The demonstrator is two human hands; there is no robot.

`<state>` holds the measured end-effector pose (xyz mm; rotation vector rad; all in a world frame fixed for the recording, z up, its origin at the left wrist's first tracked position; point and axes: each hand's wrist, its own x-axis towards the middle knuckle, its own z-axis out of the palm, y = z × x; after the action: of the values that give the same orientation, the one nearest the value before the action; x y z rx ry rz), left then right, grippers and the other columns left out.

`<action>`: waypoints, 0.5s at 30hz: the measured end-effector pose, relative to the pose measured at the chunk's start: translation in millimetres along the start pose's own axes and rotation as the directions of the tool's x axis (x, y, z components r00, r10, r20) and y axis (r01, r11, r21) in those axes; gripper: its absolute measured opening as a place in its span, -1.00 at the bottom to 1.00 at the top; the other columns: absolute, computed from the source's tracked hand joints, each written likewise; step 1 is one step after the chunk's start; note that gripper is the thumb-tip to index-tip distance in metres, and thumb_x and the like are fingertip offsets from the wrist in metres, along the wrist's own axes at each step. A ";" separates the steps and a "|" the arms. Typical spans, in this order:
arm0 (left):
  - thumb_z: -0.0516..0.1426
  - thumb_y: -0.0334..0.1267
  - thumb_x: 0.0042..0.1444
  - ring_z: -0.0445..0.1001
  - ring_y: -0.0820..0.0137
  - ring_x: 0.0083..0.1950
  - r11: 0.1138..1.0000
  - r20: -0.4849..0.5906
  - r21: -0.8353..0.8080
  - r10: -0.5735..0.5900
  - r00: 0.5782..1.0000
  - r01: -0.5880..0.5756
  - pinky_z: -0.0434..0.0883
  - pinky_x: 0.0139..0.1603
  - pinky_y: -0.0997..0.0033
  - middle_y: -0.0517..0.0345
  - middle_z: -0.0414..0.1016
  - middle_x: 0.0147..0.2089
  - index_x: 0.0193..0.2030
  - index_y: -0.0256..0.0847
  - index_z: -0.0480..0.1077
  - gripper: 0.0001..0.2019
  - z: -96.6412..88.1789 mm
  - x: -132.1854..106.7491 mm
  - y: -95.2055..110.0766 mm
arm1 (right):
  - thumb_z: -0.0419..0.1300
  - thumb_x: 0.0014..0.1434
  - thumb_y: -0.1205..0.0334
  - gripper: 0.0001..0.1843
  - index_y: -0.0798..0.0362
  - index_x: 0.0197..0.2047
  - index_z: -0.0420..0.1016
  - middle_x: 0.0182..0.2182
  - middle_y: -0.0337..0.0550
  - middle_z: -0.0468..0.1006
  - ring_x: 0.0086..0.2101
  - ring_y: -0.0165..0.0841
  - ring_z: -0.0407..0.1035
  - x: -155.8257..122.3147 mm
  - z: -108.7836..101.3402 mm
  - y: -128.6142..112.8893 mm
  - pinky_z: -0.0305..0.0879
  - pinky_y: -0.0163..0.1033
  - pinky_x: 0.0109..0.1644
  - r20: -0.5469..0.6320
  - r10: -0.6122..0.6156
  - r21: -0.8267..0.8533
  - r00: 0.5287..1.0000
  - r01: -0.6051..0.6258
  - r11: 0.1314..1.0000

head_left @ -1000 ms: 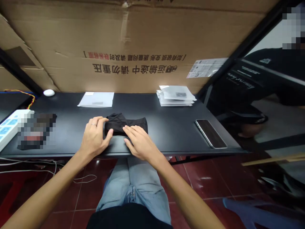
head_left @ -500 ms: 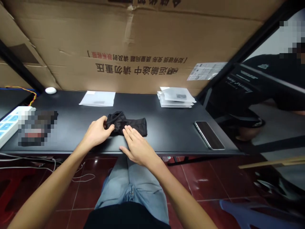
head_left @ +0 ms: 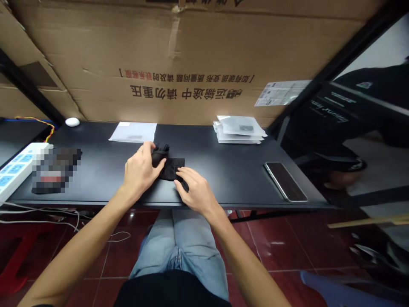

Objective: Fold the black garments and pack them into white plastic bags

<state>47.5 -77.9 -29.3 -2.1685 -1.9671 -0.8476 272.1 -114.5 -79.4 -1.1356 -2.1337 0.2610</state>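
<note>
A piece of folded black cloth (head_left: 171, 169) lies on the dark desk in front of me, bunched up on its left and flatter on its right. My left hand (head_left: 139, 168), with a ring on one finger, grips the bunched end between thumb and fingers. At the right end, my right hand (head_left: 195, 187) has its fingers bent over the near corner, with the thumb close to them and cloth in between. Both hands partly cover the cloth, so its full shape is hidden.
Behind stands a cardboard sheet (head_left: 191, 51). On the desk (head_left: 230, 179) are a white packet (head_left: 132, 132), stacked packets (head_left: 239, 130), a phone (head_left: 285, 181), a white rounded object (head_left: 72, 122), a blurred-out item (head_left: 56, 170) and a power strip (head_left: 22, 166). A person in black sits at right.
My left hand has moved right and up over the bunched end. My right hand has shifted right and down, from lying flat to bent fingers on the corner. The cloth looks shorter.
</note>
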 end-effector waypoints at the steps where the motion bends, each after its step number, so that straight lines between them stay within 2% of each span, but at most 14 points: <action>1: 0.31 -0.04 0.30 0.64 0.02 0.05 0.999 -0.001 -0.024 0.034 0.999 -0.034 0.53 -0.04 0.13 -0.06 0.62 0.05 0.23 -0.11 0.31 -0.53 3.7 -0.2 4.9 | 0.19 0.52 0.15 -0.64 0.12 0.23 0.64 0.21 0.15 0.69 0.28 -0.02 0.55 -0.5 0.7 1.1 0.47 0.14 0.47 -0.020 0.004 0.024 1.000 -0.003 1.000; 5: 0.30 -0.35 0.22 0.56 0.06 0.13 0.971 0.020 -0.115 0.212 0.977 -0.209 0.54 0.13 0.10 -0.06 0.57 0.10 0.28 -0.11 0.30 -0.49 18.4 -4.2 19.9 | 0.19 0.51 0.21 -0.65 0.03 0.27 0.58 0.19 0.06 0.71 0.19 -0.08 0.62 -1.4 -2.7 3.2 0.56 0.11 0.39 -0.127 0.051 0.115 0.991 -0.037 0.993; 8: 0.29 -0.44 0.16 0.53 0.05 0.12 0.951 0.067 -0.160 0.278 0.958 -0.264 0.53 0.18 0.05 -0.05 0.57 0.09 0.28 -0.12 0.30 -0.44 24.4 -10.6 26.5 | 0.16 0.50 0.27 -0.55 -0.04 0.39 0.49 0.30 0.04 0.62 0.28 -0.10 0.54 -0.2 -8.8 6.2 0.52 0.13 0.44 -0.209 0.043 0.128 0.977 -0.017 0.992; 11: 0.36 -0.31 0.16 0.53 0.06 0.10 0.936 0.112 -0.254 0.278 0.954 -0.243 0.52 0.19 0.04 -0.01 0.60 0.10 0.38 -0.10 0.26 -0.33 21.5 -17.0 27.8 | 0.11 0.49 0.34 -0.46 -0.07 0.47 0.43 0.42 0.03 0.50 0.40 -0.08 0.40 1.4 -11.6 11.4 0.43 0.19 0.51 -0.148 -0.032 0.083 0.988 0.044 0.996; 13: 0.42 -0.12 0.14 0.54 0.10 0.09 0.914 0.141 -0.347 0.275 0.951 -0.212 0.52 0.18 0.08 0.03 0.62 0.11 0.44 -0.07 0.24 -0.23 14.7 -18.8 23.4 | 0.09 0.49 0.37 -0.48 -0.05 0.44 0.47 0.42 0.03 0.50 0.40 -0.08 0.39 1.7 -11.5 14.8 0.43 0.19 0.50 -0.089 -0.047 0.070 0.995 0.053 0.996; 15: 0.43 0.05 0.14 0.55 0.13 0.08 0.908 0.157 -0.384 0.243 0.957 -0.168 0.51 0.16 0.12 0.04 0.63 0.13 0.39 -0.05 0.32 -0.26 6.3 -16.9 13.9 | 0.06 0.49 0.41 -0.51 -0.03 0.37 0.53 0.38 0.04 0.54 0.37 -0.08 0.41 1.4 -11.3 17.4 0.45 0.19 0.48 -0.065 -0.039 0.067 0.997 0.044 0.997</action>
<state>62.4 -92.5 -38.2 -2.7161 -1.7207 -1.0689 290.4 -104.6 -78.5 -1.0456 -2.0740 0.2730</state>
